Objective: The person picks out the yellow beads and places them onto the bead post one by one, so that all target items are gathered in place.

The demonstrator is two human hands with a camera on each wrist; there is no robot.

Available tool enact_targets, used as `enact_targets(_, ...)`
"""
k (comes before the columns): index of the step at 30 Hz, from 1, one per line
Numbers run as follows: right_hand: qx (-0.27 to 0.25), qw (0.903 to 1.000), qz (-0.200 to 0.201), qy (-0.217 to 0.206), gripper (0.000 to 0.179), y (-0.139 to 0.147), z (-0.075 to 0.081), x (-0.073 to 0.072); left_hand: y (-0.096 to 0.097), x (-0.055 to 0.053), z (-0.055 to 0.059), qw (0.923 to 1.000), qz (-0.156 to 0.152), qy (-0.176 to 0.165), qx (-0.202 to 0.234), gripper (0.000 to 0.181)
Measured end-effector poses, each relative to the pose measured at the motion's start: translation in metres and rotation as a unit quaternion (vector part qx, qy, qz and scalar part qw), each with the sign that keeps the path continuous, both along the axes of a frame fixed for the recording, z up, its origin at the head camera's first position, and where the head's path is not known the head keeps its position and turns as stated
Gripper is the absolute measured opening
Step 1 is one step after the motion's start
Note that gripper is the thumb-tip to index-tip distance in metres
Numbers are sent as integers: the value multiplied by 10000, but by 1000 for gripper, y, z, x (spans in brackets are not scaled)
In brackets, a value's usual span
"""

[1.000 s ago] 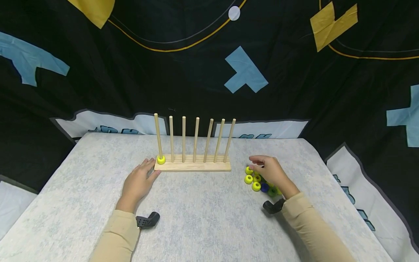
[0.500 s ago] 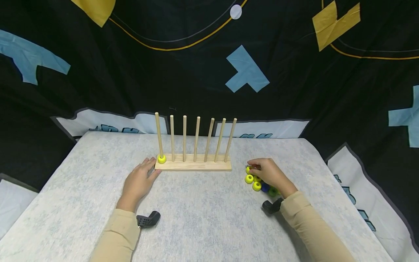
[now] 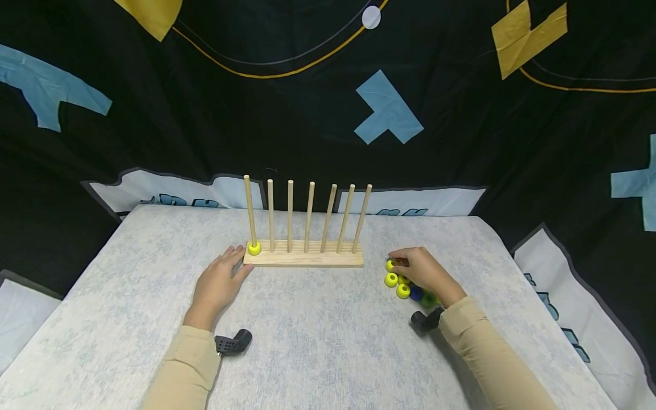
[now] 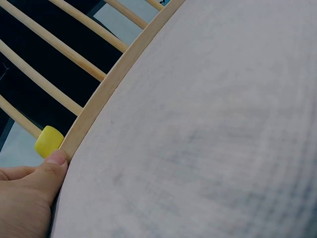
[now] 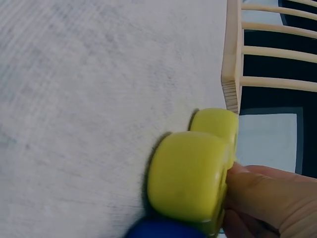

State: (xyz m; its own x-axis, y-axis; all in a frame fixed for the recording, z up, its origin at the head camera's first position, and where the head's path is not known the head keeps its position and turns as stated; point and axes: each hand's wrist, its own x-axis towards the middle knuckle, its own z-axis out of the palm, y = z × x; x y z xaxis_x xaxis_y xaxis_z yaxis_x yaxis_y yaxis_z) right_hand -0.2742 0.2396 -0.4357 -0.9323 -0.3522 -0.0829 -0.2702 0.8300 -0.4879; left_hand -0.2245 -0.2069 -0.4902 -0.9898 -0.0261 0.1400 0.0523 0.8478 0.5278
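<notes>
A wooden peg rack (image 3: 304, 259) with a row of upright pegs stands at the middle back of the table. On its leftmost peg sits a yellow bead (image 3: 254, 249), low against the base. My left hand (image 3: 217, 287) rests at the rack's left end, thumb touching the front corner and fairly straight fingers along the end. To the right of the rack, my right hand (image 3: 422, 272) pinches a yellow bead (image 3: 390, 266) between thumb and index finger, at the edge of a bead cluster. Its fingertips partly hide that bead. In the right wrist view, a nearer yellow bead (image 5: 185, 176) covers part of the pinch.
Beside and under the right hand lie more beads: yellow (image 3: 403, 291), blue (image 3: 415, 293) and green (image 3: 428, 300), some covered by the hand. A pale patterned cloth (image 3: 312, 341) covers the table. A dark patterned curtain (image 3: 287, 125) hangs behind it.
The right hand's thumb and index finger have closed in on a yellow bead, after hovering apart above the cluster. My left hand and the rack keep their places; the head view shifts slightly.
</notes>
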Motion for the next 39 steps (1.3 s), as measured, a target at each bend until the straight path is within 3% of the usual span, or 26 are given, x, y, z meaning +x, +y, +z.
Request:
enact_targets(6,108,9996,249,48,27,-2,5,-1,0,0,0,10000,13,-20,9,59)
enact_targets(13,91,9999,-32,-43,34,-3,5,-1,1,0,1,10000,33,-63,42,60)
enact_targets(21,-492,9982,-55,332,37,-6,11,2,0,0,2,10000,41,-41,18,60)
enact_targets(39,-1286,9854,537,983,29,-44,41,22,0,0,2,10000,3,-67,17,59)
